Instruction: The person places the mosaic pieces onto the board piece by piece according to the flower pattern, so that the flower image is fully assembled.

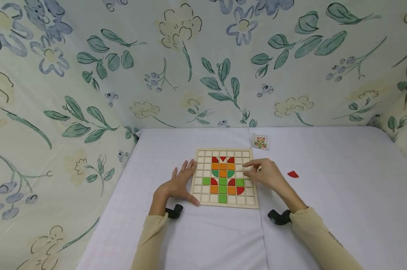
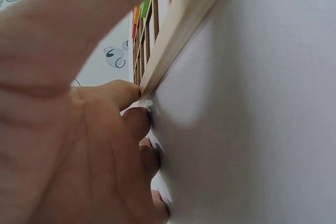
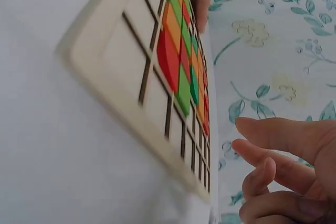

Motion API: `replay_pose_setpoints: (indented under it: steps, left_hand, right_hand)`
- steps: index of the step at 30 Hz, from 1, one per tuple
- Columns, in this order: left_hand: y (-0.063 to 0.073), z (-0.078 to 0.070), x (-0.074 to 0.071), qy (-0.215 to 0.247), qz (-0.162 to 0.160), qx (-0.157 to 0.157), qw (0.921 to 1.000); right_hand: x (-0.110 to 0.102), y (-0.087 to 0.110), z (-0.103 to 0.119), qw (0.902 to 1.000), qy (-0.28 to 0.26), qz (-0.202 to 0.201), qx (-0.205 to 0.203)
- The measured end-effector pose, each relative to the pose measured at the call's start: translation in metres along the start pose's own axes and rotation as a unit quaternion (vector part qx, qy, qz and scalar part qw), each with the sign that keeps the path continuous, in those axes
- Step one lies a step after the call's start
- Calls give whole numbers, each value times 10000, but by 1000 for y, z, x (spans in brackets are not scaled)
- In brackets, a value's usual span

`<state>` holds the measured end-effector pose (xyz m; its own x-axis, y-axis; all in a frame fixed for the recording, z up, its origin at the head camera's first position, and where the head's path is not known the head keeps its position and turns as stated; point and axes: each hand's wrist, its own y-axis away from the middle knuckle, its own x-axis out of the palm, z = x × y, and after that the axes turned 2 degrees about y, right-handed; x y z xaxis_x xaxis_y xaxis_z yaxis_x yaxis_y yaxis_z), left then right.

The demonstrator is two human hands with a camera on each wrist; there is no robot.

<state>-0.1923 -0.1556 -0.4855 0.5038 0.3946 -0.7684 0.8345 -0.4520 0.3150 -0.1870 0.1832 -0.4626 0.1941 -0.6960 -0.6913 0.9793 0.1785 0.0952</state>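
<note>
A square wooden grid board (image 1: 252, 198) lies on the white cloth, bearing red, orange and green tiles in a flower shape. At its left side my left hand (image 1: 177, 186) is spread, fingertips at the upper edge and thumb by the lower left corner. In the left wrist view, fingers (image 2: 137, 121) touch the cloth beside the board's wooden rim (image 2: 181, 17). My right hand (image 1: 265, 173) hovers over the board's right edge. Between its thumb and forefinger (image 3: 278, 129) no piece shows, and the other fingers are bent. A red quarter-circle tile (image 1: 293, 174) lies right of that hand.
A small pattern card (image 1: 261, 141) with a matching flower picture lies behind the board's upper right corner. Black wrist cameras (image 1: 279, 217) sit on both wrists. A floral cloth (image 1: 190, 67) hangs behind the table (image 1: 341, 168) and on the left.
</note>
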Motion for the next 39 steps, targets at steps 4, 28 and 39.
replay_pose_setpoints:
  steps: [4,28,39]
  left_hand:
    - [0,-1,0,-6,-3,-9,10000]
    - [-1,1,1,37,-24,46,10000]
    - [-1,0,1,36,-31,37,10000]
  right_hand:
    - [-30,11,-33,9990,289,-270,202]
    - [-96,41,-132,9958,-318,68,851]
    - [-96,37,-129,9969,-132,168,751]
